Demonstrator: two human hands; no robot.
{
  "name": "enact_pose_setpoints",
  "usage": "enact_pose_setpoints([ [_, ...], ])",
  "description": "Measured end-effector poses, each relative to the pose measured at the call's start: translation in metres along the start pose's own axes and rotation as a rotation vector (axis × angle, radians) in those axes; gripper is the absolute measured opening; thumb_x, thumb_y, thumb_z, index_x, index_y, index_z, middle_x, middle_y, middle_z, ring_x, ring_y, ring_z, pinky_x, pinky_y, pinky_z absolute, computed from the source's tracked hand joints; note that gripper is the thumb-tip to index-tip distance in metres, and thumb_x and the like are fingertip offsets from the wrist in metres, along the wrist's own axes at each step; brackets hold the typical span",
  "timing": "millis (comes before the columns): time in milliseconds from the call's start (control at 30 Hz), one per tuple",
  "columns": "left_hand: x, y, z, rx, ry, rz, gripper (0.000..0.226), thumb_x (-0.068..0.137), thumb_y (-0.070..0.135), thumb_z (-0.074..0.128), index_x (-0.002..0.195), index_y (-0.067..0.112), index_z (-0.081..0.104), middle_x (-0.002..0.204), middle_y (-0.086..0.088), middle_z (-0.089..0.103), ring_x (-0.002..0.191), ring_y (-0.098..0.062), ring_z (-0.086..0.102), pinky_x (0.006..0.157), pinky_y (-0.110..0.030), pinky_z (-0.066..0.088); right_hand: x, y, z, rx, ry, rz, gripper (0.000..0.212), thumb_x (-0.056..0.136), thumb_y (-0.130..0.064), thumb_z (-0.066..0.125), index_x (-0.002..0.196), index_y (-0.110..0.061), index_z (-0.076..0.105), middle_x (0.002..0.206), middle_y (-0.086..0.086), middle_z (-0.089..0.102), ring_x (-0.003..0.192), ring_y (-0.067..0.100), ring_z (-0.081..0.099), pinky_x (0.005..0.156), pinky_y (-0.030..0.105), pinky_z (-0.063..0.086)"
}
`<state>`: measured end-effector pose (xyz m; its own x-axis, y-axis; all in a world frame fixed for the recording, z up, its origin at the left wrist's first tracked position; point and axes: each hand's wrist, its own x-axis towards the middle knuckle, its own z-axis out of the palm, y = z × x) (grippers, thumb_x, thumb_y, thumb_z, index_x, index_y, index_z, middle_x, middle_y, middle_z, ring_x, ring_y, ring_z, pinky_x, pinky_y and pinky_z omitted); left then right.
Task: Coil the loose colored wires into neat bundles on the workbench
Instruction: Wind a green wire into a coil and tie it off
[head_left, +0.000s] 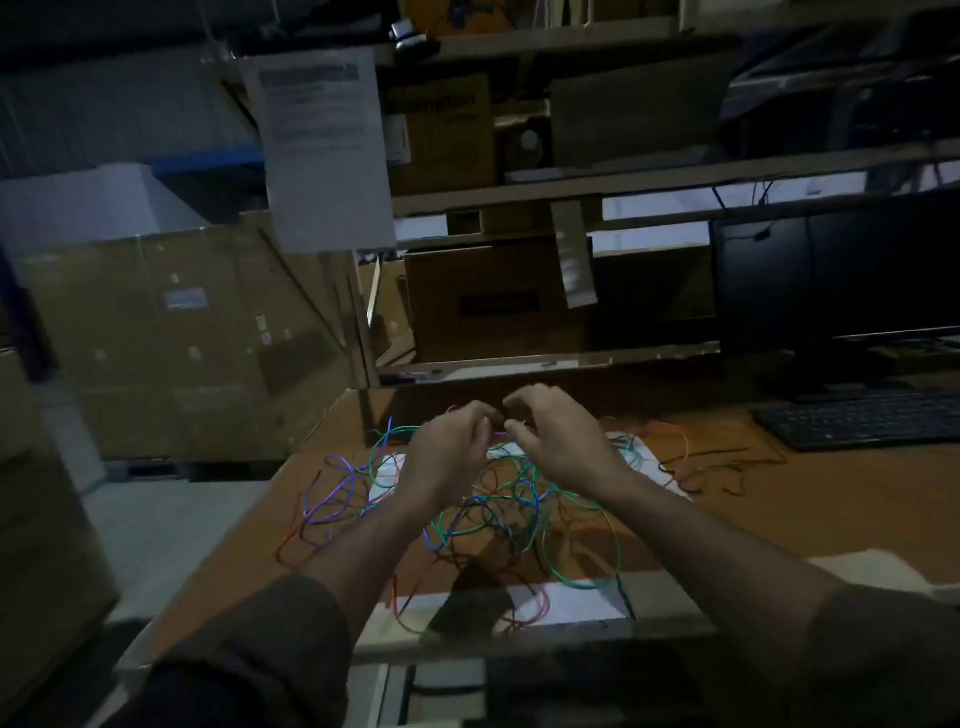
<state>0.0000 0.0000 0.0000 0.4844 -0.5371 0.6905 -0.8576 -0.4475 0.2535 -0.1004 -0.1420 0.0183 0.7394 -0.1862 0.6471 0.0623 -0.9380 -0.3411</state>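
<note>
A loose tangle of colored wires (498, 514) in green, blue, purple and red lies spread over the brown workbench (753, 519) and white paper sheets. Both hands hover over its far side, close together. My left hand (452, 447) has curled fingers that pinch a purple wire. My right hand (556, 436) faces it with fingers bent, its fingertips pinching the same short purple stretch between the two hands. Orange and dark wires (711, 467) trail off to the right. The scene is dim and slightly blurred.
A black keyboard (857, 421) and a dark monitor (831, 280) stand at the right rear. Cardboard boxes (171, 332) stack on the left and on shelves behind. A paper notice (322, 150) hangs above. The bench's left edge drops to the floor.
</note>
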Motion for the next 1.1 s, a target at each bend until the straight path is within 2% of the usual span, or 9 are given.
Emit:
enact_pose_setpoints([
  [67,-0.007,-0.009,0.009,-0.070,-0.087,-0.076,0.023,0.106,0.027,0.050,0.122,0.026,0.066,0.095,0.009,0.073,0.082,-0.009,0.069,0.064,-0.030,0.053,-0.002,0.001,0.008,-0.044,-0.078,0.021,0.033,0.098,-0.034,0.062,0.128,-0.020,0.063,0.118,-0.003,0.064,0.113,0.015,0.057,0.089,0.037,0.054],
  [233,-0.018,-0.026,0.023,-0.188,-0.150,-0.124,0.041,0.100,0.035,0.062,0.139,0.035,0.052,0.119,0.010,0.073,0.101,-0.004,0.070,0.083,-0.039,0.062,-0.006,0.010,0.032,-0.110,-0.196,0.065,0.028,0.095,-0.028,0.066,0.122,-0.021,0.068,0.117,-0.002,0.068,0.114,0.018,0.058,0.090,0.041,0.055],
  [367,-0.016,-0.032,0.029,-0.307,-0.221,-0.166,0.054,0.098,0.037,0.065,0.147,0.036,0.043,0.132,0.012,0.067,0.108,-0.004,0.069,0.088,-0.040,0.062,0.000,0.015,0.038,-0.066,-0.206,0.094,0.014,0.097,-0.025,0.064,0.106,-0.024,0.075,0.105,-0.004,0.071,0.095,0.014,0.066,0.082,0.041,0.059],
  [633,-0.013,-0.036,0.047,-0.364,-0.372,-0.183,0.030,0.098,0.031,0.058,0.125,0.041,0.061,0.108,0.009,0.074,0.098,-0.008,0.072,0.084,-0.048,0.061,0.006,0.028,0.029,-0.085,-0.340,0.017,0.019,0.094,-0.025,0.071,0.111,-0.018,0.074,0.105,-0.002,0.073,0.095,0.013,0.067,0.073,0.026,0.052],
  [700,-0.011,-0.040,0.049,-0.394,-0.361,-0.184,0.024,0.097,0.035,0.059,0.120,0.041,0.063,0.099,0.008,0.075,0.089,-0.010,0.073,0.080,-0.048,0.061,0.009,0.032,0.027,-0.030,-0.263,0.044,0.014,0.096,-0.021,0.067,0.108,-0.019,0.074,0.106,-0.004,0.071,0.098,0.011,0.066,0.078,0.025,0.053],
  [800,-0.005,-0.041,0.046,-0.520,-0.303,-0.234,0.018,0.104,0.025,0.055,0.112,0.032,0.070,0.095,0.005,0.073,0.081,-0.008,0.069,0.071,-0.034,0.058,0.021,0.040,0.016,0.159,-0.023,0.152,0.014,0.099,-0.019,0.062,0.109,-0.022,0.072,0.104,-0.008,0.069,0.094,0.006,0.065,0.081,0.028,0.057],
  [967,0.002,-0.037,0.029,-0.658,-0.170,-0.336,0.028,0.106,0.037,0.050,0.099,0.021,0.072,0.084,0.007,0.069,0.085,-0.010,0.070,0.078,-0.032,0.057,0.036,0.047,-0.011,0.442,0.244,0.281,0.011,0.103,-0.016,0.056,0.103,-0.022,0.064,0.090,-0.007,0.068,0.080,0.005,0.069,0.071,0.024,0.057],
  [1033,0.003,-0.030,0.018,-0.707,-0.142,-0.344,0.032,0.108,0.030,0.050,0.095,0.009,0.071,0.085,-0.001,0.068,0.080,-0.004,0.068,0.076,-0.021,0.052,0.038,0.051,-0.018,0.531,0.318,0.321,0.010,0.105,-0.016,0.052,0.103,-0.020,0.061,0.086,-0.004,0.063,0.070,0.009,0.066,0.061,0.023,0.055],
  [1100,0.003,-0.024,0.009,-0.748,-0.112,-0.339,0.032,0.107,0.028,0.051,0.088,0.010,0.068,0.085,-0.009,0.070,0.083,-0.009,0.069,0.080,-0.021,0.050,0.039,0.057,-0.024,0.589,0.385,0.368,0.010,0.105,-0.017,0.051,0.104,-0.018,0.061,0.084,-0.002,0.059,0.065,0.010,0.059,0.053,0.023,0.051],
])
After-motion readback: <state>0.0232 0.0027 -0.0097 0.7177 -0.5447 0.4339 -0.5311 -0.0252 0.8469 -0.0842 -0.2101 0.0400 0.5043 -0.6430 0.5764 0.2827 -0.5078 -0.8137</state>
